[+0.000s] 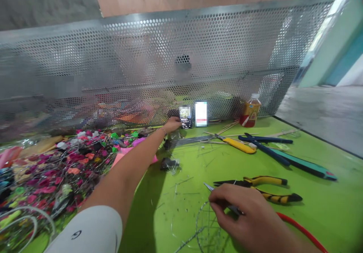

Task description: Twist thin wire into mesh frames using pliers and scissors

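Note:
My left hand [171,124] reaches far forward, its fingers closed at the left edge of a phone [185,118] that stands upright with a lit screen. Beside it stands a second lit phone [201,114]. Closer in, my right hand [241,205] is curled around a slim pointed metal tool [209,186]; most of the tool is hidden, so its kind is unclear. A round frame of thin silvery wire [198,222] lies just below the right fingers. Yellow-and-black pliers [269,180] rest right behind that hand.
A heap of colourful wired pieces [65,166] covers the left. Thin wires [193,140], a yellow cutter [239,145], blue-handled pliers [269,149] and a teal-handled tool [309,165] lie on the right. A bottle [250,111] stands before a perforated metal panel [147,49]. A red cable [300,228] curves nearby.

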Available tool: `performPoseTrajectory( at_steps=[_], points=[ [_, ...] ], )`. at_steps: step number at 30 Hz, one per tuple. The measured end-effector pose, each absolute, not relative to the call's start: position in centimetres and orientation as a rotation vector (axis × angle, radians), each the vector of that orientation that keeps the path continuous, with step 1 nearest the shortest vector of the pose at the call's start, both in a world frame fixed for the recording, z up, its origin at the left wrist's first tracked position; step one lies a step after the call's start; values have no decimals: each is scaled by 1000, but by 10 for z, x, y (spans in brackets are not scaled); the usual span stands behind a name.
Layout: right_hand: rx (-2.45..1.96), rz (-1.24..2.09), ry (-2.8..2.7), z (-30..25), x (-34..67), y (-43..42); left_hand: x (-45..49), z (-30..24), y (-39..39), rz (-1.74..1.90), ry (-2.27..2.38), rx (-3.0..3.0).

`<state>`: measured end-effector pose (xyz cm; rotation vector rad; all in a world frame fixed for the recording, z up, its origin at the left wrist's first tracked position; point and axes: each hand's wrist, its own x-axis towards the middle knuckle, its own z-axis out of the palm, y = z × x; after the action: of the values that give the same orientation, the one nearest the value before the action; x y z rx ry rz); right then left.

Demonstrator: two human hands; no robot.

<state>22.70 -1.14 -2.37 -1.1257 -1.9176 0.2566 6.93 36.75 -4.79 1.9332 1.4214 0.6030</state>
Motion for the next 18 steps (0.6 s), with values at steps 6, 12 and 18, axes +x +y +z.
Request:
performPoseTrajectory(
  at_steps=[6,12,18],
  points=[
    [-1146,264,-1922,-26,228,-11,68,-51,369,671,1363,1928],
    [-1173,288,-1932,-24,228,-10,69,-53,370,636,1352,1947],
    [-1177,267,-1926,-26,227,-11,67,-52,371,577,1369,1970]
  ],
)
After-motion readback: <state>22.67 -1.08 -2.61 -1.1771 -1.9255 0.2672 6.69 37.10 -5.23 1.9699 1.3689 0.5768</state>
